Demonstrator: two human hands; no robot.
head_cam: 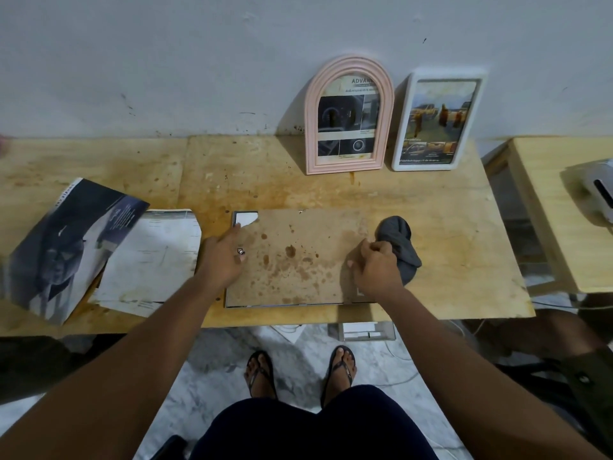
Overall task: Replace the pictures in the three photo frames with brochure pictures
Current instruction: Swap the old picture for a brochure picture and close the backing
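Frame lies face down on plywood table, stained brown backboard up. Left hand presses flat on its left side, fingers straight. Right hand is curled at the right edge beside crumpled grey cloth; grasp unclear.

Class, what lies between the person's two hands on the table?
In the head view, a stained brown backing board fills the stretch between the left hand and the right hand.

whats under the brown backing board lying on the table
At the broken far-left corner of the backing board a white patch shows, and a thin frame edge runs along its near side. Everything else beneath is covered.
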